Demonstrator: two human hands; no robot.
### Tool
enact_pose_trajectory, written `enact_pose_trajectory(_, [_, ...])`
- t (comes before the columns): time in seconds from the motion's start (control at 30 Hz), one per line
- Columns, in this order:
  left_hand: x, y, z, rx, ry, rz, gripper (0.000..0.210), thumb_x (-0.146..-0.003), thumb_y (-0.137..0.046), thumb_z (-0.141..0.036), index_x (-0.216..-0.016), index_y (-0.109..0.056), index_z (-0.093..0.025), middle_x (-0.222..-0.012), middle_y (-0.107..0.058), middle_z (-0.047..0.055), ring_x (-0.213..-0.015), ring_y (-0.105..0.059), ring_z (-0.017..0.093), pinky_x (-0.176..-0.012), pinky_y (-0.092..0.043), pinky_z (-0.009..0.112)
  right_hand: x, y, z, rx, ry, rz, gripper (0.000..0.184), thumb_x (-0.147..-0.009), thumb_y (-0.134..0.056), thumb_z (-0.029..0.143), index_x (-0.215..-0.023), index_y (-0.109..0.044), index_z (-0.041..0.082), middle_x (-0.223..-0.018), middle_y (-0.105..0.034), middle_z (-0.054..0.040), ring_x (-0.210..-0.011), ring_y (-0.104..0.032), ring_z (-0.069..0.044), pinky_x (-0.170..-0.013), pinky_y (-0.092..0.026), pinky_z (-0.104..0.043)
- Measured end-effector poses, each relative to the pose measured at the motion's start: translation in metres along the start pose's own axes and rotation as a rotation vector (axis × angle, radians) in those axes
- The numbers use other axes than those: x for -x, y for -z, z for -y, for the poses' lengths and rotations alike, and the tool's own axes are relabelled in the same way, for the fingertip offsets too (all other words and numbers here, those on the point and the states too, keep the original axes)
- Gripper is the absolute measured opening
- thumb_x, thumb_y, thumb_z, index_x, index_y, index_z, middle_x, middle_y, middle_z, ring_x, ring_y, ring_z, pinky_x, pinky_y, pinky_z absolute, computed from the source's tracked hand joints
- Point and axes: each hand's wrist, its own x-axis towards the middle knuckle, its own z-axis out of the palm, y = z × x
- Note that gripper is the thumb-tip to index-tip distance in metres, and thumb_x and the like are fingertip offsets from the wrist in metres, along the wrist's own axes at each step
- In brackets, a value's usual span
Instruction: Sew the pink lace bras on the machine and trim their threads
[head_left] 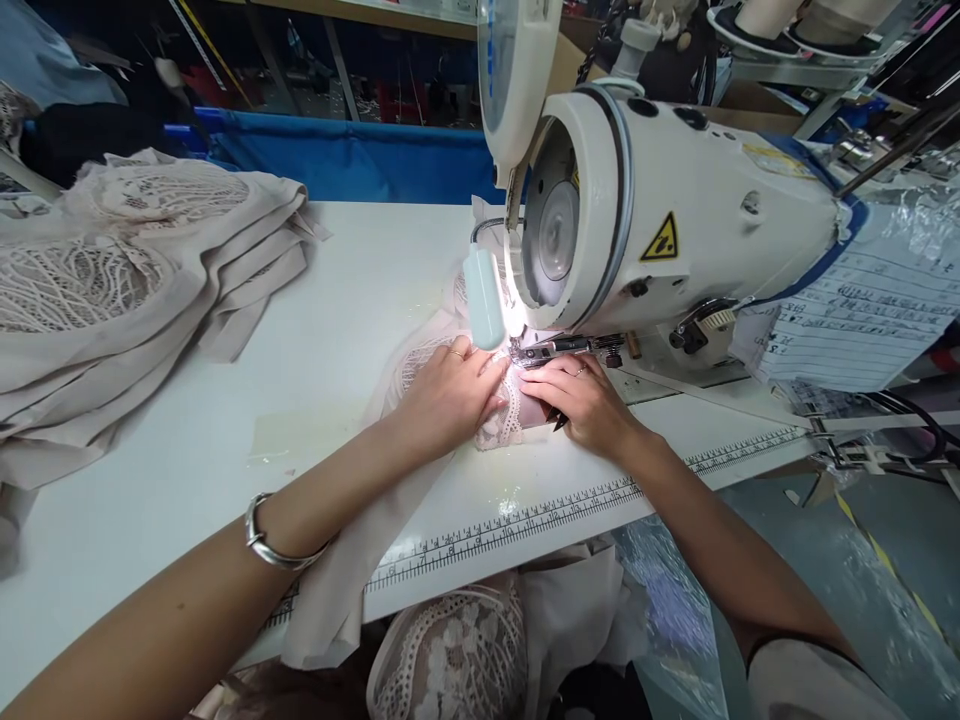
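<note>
A beige lace garment (pixel 510 415) lies under the needle area of the white sewing machine (pixel 690 210). My left hand (pixel 450 395) grips the lace from the left, fingers bent and thumb pressed near the presser foot. To the right of the foot, my right hand (pixel 585 400) has its fingertips on the fabric's edge. Dark pointed tips, apparently thread snips (pixel 556 418), stick out from under the right palm, their handles hidden. A metal attachment (pixel 566 347) sits just above the right fingers. The needle tip is hidden by glare and fingers.
Layered beige lace pieces (pixel 150 260) are heaped on the white table (pixel 300 260) at left. A small lamp (pixel 484 300) hangs beside the machine head. A ruler strip (pixel 480 540) runs along the front edge. More lace fabric (pixel 457 650) lies below, and a written sheet (pixel 855 300) hangs at right.
</note>
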Motion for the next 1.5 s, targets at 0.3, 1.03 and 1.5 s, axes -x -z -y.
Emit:
enact_pose_trajectory(0.3, [0.0,-0.001,-0.001,0.036,-0.164,-0.142,0.034,-0.101,-0.033,-0.004,-0.085,-0.062,-0.013,-0.095,-0.072,0.012,-0.095,-0.061,0.025,-0.08,-0.04,0.039,0.001,0.0,-0.001,-0.001,0.01,-0.029,0.038,-0.093,-0.044,0.001,-0.111,-0.071,0.02,-0.114,-0.077,-0.0049,-0.102,-0.064,-0.023,-0.087,-0.045,-0.04])
enact_pose_trajectory(1.03, [0.002,-0.002,-0.008,0.172,-0.212,-0.047,0.031,-0.1,-0.042,-0.01,-0.122,-0.064,-0.009,-0.105,-0.069,0.014,-0.1,-0.06,0.027,-0.09,-0.051,0.043,0.002,0.001,-0.001,0.0,0.034,-0.117,0.024,-0.093,-0.05,0.005,-0.092,-0.069,0.019,-0.096,-0.079,-0.0045,-0.09,-0.064,-0.02,-0.083,-0.043,-0.038])
enact_pose_trajectory(1.5, [0.001,-0.006,0.012,0.251,-0.045,0.059,0.048,-0.094,-0.037,0.0,-0.13,-0.062,-0.02,-0.141,-0.062,0.011,-0.124,-0.059,0.026,-0.113,-0.035,0.052,0.002,-0.002,-0.003,0.002,-0.001,-0.099,0.038,-0.085,-0.041,-0.004,-0.099,-0.069,0.018,-0.107,-0.079,-0.0053,-0.098,-0.065,-0.023,-0.081,-0.046,-0.038])
